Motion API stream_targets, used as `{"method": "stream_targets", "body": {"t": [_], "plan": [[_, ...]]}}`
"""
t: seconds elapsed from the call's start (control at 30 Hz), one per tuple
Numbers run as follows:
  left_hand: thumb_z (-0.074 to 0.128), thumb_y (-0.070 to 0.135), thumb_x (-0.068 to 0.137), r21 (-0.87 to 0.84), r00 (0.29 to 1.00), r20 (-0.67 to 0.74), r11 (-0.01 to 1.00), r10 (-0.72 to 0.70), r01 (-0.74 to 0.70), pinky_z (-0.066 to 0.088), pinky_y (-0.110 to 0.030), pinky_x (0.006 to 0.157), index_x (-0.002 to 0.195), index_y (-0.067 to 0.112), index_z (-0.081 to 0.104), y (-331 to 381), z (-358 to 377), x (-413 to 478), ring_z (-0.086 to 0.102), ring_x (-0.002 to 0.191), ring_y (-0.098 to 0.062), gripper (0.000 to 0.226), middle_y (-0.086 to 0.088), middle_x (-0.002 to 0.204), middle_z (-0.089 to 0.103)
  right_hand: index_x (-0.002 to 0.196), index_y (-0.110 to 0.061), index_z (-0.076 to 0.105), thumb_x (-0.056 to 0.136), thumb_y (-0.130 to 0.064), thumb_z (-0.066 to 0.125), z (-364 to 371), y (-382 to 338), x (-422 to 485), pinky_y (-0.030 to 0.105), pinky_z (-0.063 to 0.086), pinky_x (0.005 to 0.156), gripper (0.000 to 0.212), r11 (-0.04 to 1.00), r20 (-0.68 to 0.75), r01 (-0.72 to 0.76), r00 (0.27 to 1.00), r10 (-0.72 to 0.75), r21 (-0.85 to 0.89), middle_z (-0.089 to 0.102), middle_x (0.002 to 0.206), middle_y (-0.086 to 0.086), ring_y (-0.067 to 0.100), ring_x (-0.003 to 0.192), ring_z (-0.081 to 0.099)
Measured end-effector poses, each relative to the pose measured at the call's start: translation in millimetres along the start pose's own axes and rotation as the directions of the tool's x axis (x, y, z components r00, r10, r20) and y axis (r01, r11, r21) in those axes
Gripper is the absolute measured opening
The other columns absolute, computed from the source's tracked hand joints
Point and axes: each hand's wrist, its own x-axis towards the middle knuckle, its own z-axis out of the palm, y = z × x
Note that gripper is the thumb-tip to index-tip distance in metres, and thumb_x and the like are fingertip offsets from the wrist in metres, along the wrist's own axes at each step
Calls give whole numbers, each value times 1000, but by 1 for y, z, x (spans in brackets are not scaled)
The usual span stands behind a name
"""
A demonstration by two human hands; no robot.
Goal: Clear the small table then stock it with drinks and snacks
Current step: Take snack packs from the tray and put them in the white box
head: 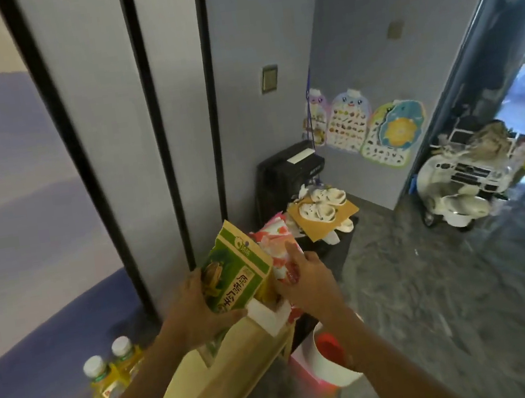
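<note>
My left hand (199, 309) grips a green snack box (235, 270) with a brown edge, held tilted above the far end of the small light-wood table (211, 371). My right hand (306, 278) holds a pink and white snack pack (276, 244) right beside the box. A white block (266, 316) sits on the table's far corner under both hands. Two yellow drink bottles with white caps (110, 372) stand to the left of the table, low down.
A white bin with something red in it (331, 361) stands on the floor right of the table. Beyond are a black unit (288, 175), white shoes on cardboard (321, 207), and a white ride-on toy car (458, 184). Grey wall panels rise on the left.
</note>
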Motion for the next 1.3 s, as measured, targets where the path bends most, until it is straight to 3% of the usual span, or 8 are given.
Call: {"method": "stream_targets", "body": {"t": [0.3, 0.43, 0.6, 0.7, 0.77, 0.93, 1.13, 1.3], "plan": [[77, 96, 38, -111, 979, 53, 974, -195, 200, 56, -41, 103, 155, 30, 29, 13, 62, 141, 57, 124, -15, 143, 9, 143, 46, 165, -35, 17, 92, -64, 66, 19, 42, 134, 33, 51, 86, 93, 1000, 41, 10, 999, -10, -9, 48, 139, 5, 23, 115, 58], [81, 91, 38, -216, 943, 10, 920, -334, 328, 58, -32, 93, 142, 29, 38, 20, 99, 174, 60, 112, -11, 129, 13, 126, 49, 164, -31, 22, 93, -62, 67, 39, 68, 185, 31, 53, 85, 89, 998, 94, 54, 994, -53, -14, 50, 138, 4, 19, 110, 58], [82, 94, 35, -430, 793, 54, 703, -607, 567, 66, -36, 77, 117, 28, 68, 9, 162, 217, 75, 90, -7, 107, 9, 107, 76, 159, -35, 27, 88, -70, 68, 78, 98, 241, 35, 59, 87, 89, 990, 171, 141, 975, -138, -4, 52, 135, 2, 17, 107, 61], [75, 102, 25, -493, 639, 39, 541, -768, 681, 66, -40, 79, 127, 23, 65, -23, 216, 245, 74, 97, -16, 129, 3, 111, 72, 158, -38, 26, 87, -75, 62, 101, 114, 264, 36, 58, 92, 88, 979, 239, 198, 950, -201, 40, 53, 135, 1, 17, 114, 60], [70, 105, 24, -472, 528, 20, 458, -849, 754, 62, -44, 90, 138, 13, 53, -14, 223, 251, 68, 111, -25, 148, -3, 122, 63, 159, -36, 28, 91, -69, 66, 117, 125, 276, 32, 56, 93, 85, 971, 282, 229, 929, -240, 71, 53, 137, 1, 16, 116, 60], [72, 95, 53, -208, 442, -103, 454, -891, 866, 42, -53, 110, 149, 6, 26, 3, 234, 262, 40, 139, -38, 138, -14, 147, 40, 155, -42, 33, 87, -70, 72, 160, 149, 286, 18, 50, 90, 84, 948, 315, 287, 894, -317, 140, 53, 143, -9, 6, 123, 58], [52, 107, 50, -5, 352, -240, 364, -905, 932, 29, -51, 112, 150, 8, 14, -7, 266, 280, 32, 137, -37, 146, -16, 147, 30, 158, -40, 32, 90, -60, 72, 205, 173, 296, 36, 61, 97, 82, 953, 309, 284, 902, -303, 105, 51, 146, -8, 13, 127, 63], [48, 110, 45, -52, 319, -212, 336, -924, 940, 28, -53, 113, 156, 8, 10, -7, 279, 280, 29, 138, -38, 156, -16, 149, 27, 162, -40, 27, 89, -59, 61, 204, 177, 293, 42, 62, 96, 83, 943, 309, 312, 891, -332, 112, 37, 160, -7, 19, 131, 62]]}}
